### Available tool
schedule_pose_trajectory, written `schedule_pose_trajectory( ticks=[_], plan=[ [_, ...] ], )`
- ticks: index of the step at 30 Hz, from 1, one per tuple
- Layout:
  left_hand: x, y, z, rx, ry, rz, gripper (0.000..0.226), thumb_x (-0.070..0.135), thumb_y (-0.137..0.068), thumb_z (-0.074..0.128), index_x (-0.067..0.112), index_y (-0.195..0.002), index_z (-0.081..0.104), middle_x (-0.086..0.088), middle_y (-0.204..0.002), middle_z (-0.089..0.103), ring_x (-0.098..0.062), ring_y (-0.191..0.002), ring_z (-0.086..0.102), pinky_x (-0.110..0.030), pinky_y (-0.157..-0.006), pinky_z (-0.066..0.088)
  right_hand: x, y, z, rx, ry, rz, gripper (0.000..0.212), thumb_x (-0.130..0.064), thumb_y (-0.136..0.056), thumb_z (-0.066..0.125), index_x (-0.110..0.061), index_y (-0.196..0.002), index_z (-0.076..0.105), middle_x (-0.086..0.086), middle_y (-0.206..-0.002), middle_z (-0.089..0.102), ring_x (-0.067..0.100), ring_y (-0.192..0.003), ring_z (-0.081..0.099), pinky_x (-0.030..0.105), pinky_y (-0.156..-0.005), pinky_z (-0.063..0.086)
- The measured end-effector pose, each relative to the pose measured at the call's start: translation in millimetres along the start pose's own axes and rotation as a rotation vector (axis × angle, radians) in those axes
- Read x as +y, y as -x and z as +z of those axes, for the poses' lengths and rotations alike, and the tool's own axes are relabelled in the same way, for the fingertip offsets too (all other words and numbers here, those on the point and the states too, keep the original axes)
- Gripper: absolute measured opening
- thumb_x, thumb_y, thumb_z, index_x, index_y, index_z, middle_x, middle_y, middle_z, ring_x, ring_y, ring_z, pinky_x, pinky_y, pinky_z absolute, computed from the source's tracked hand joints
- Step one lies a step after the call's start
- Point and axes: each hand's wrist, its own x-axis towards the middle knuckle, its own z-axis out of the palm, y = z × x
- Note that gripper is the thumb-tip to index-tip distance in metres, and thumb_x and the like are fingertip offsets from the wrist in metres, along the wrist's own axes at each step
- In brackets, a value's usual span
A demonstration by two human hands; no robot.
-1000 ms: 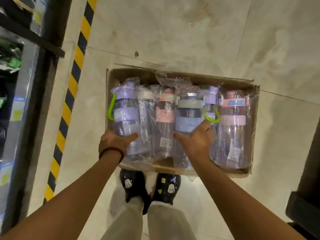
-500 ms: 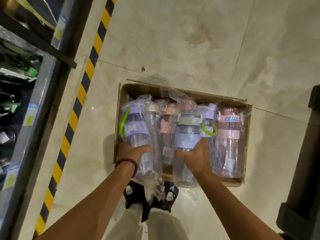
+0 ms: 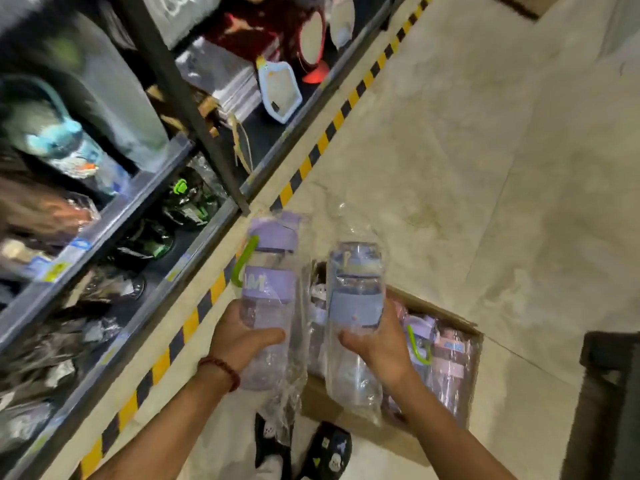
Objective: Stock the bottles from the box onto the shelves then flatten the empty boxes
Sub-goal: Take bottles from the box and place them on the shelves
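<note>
A: The fingers (image 3: 266,336) of the left hand (image 3: 239,341) are curled round the lower body of a purple-capped bottle (image 3: 268,289), thumb across the front. The bottle stands nearly upright in its clear plastic wrap, with a green loop handle on its left side and a purple band round the middle.

B: And the other hand?

A: The right hand (image 3: 384,351) grips a blue-banded bottle (image 3: 355,306) the same way, fingers wrapped round the clear lower part. It is wrapped in plastic too, and the two bottles are held side by side, just apart.

B: Where is the box?

A: The cardboard box (image 3: 446,313) lies on the floor (image 3: 485,168) behind and below both hands. More wrapped bottles (image 3: 446,358) lie in it, pink and purple ones among them.

B: What about the shelves?

A: The shelves (image 3: 149,216) run along the left side, dark metal, bordered by a yellow and black striped line (image 3: 332,129) on the floor. They carry packaged goods, mostly blurred; a pale blue framed item (image 3: 278,88) lies on one.

B: Anything else?

A: A red bead bracelet (image 3: 221,370) sits on the left wrist, and black shoes (image 3: 325,452) with small white figures show at the bottom
</note>
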Motion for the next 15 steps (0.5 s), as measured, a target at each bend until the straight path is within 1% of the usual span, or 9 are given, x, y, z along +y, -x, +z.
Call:
schedule_pose_trajectory(
  ticks=[1,2,5,6,7,9,12,13,15],
  plan=[
    [9.8,7.4,-14.8,0.017,0.021,0.032,0.056,-0.001,-0.059,0.083,0.013,-0.102,0.05,0.011,-0.087,0.053,-0.003,-0.078,0.052,-0.025,-0.072,0.041,-19.0,0.9,6.0,-0.022,0.002,-0.03,0.048,-0.014,-0.056,0.074,-0.023,-0.101,0.058,-0.009,-0.084,0.068,0.004,-0.076,0.064,0.023,-0.064,0.051],
    [17.7,15.0,-29.2,0.035,0.047,0.05,0.06,0.003,-0.055,0.084,0.013,-0.103,0.05,0.012,-0.087,0.054,-0.004,-0.078,0.052,-0.024,-0.07,0.041,-39.6,3.7,12.3,-0.051,0.003,-0.062,0.049,-0.017,-0.055,0.073,-0.022,-0.1,0.058,-0.008,-0.083,0.067,0.005,-0.073,0.063,0.024,-0.063,0.051],
    [36.1,39.9,-73.3,0.115,0.173,0.061,0.056,0.014,-0.039,0.077,0.019,-0.089,0.053,0.008,-0.087,0.056,-0.008,-0.078,0.055,-0.014,-0.059,0.046,-94.3,13.4,35.3,-0.133,0.061,-0.166,0.047,-0.017,-0.056,0.071,-0.019,-0.101,0.059,-0.001,-0.085,0.068,0.006,-0.074,0.063,0.023,-0.062,0.051],
    [39.9,48.5,-87.6,0.143,0.22,0.061,0.059,0.018,-0.032,0.076,0.021,-0.085,0.053,0.006,-0.086,0.057,-0.008,-0.077,0.055,-0.015,-0.06,0.047,-109.6,17.3,43.6,-0.163,0.072,-0.203,0.047,-0.016,-0.057,0.071,-0.019,-0.102,0.059,-0.002,-0.086,0.068,0.006,-0.076,0.064,0.02,-0.063,0.05],
    [42.9,58.5,-101.8,0.17,0.26,0.066,0.063,0.025,-0.025,0.076,0.022,-0.084,0.054,0.003,-0.085,0.059,-0.011,-0.076,0.057,-0.021,-0.062,0.048,-124.7,22.7,53.0,-0.2,0.085,-0.231,0.052,-0.019,-0.056,0.071,-0.019,-0.105,0.058,-0.002,-0.089,0.067,0.007,-0.078,0.064,0.018,-0.062,0.049],
    [47.3,79.1,-130.9,0.213,0.325,0.09,0.067,0.034,-0.021,0.073,0.021,-0.085,0.058,-0.001,-0.082,0.063,-0.02,-0.074,0.059,-0.031,-0.064,0.047,-152.9,36.5,73.6,-0.279,0.099,-0.26,0.068,-0.029,-0.049,0.072,-0.015,-0.113,0.054,0.001,-0.096,0.065,0.009,-0.08,0.063,0.015,-0.061,0.047],
    [53.7,112.9,-171.2,0.253,0.369,0.178,0.071,0.029,-0.026,0.075,0.014,-0.094,0.06,-0.008,-0.088,0.067,-0.028,-0.082,0.063,-0.038,-0.071,0.051,-187.4,61.3,104.5,-0.367,0.111,-0.308,0.078,-0.034,-0.042,0.074,-0.017,-0.115,0.05,0.0,-0.098,0.063,0.003,-0.079,0.063,0.014,-0.061,0.048],
    [55.6,124.5,-184.2,0.275,0.378,0.217,0.072,0.029,-0.026,0.075,0.013,-0.095,0.059,-0.007,-0.089,0.067,-0.024,-0.083,0.064,-0.034,-0.071,0.052,-197.9,70.7,115.1,-0.392,0.122,-0.336,0.081,-0.034,-0.043,0.075,-0.018,-0.118,0.049,-0.002,-0.101,0.063,0.002,-0.082,0.063,0.014,-0.063,0.049],
    [61.3,152.5,-208.6,0.339,0.395,0.295,0.072,0.032,-0.025,0.073,0.016,-0.093,0.057,0.001,-0.086,0.065,-0.002,-0.073,0.065,-0.015,-0.063,0.05,-216.8,91.3,135.6,-0.441,0.148,-0.404,0.079,-0.035,-0.048,0.078,-0.02,-0.12,0.047,-0.005,-0.105,0.061,0.003,-0.091,0.061,0.013,-0.069,0.049]
  ],
)
